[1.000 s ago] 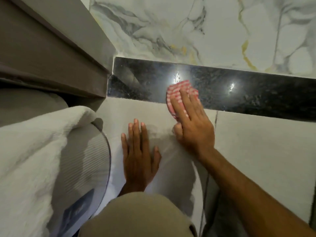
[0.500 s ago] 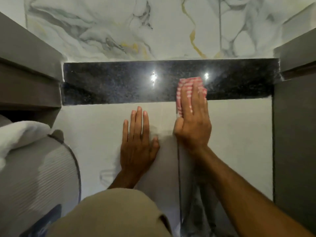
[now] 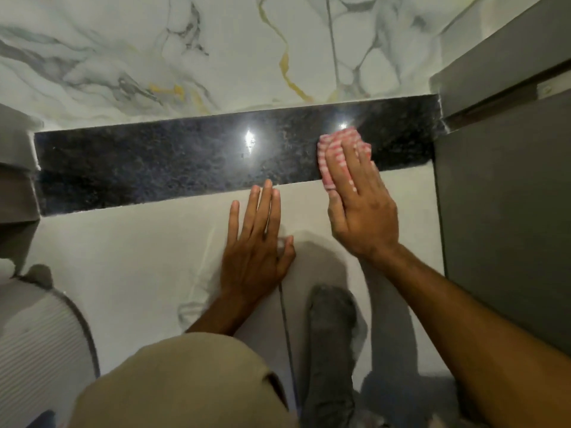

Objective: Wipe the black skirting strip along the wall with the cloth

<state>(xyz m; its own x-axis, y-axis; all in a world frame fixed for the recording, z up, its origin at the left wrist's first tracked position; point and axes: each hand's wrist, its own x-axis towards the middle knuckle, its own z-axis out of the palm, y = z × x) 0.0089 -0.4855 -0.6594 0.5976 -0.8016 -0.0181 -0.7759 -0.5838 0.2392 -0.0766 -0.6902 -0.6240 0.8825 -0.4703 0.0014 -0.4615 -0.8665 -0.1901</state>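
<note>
while the left hand (image 3: 258, 242) lies flat, fingers spread, the right hand (image 3: 361, 208) presses the cloth (image 3: 336, 146) onto the skirting strip (image 3: 185, 162).

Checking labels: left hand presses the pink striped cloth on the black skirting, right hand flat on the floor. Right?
Hands are swapped. In the head view the right hand presses the pink striped cloth on the black skirting; the left hand lies flat on the floor.

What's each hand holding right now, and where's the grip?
Right hand presses the pink striped cloth flat against the black skirting strip; grip is under the fingers, cloth bunched beneath them. Left hand holds nothing, flat on the floor.
</note>
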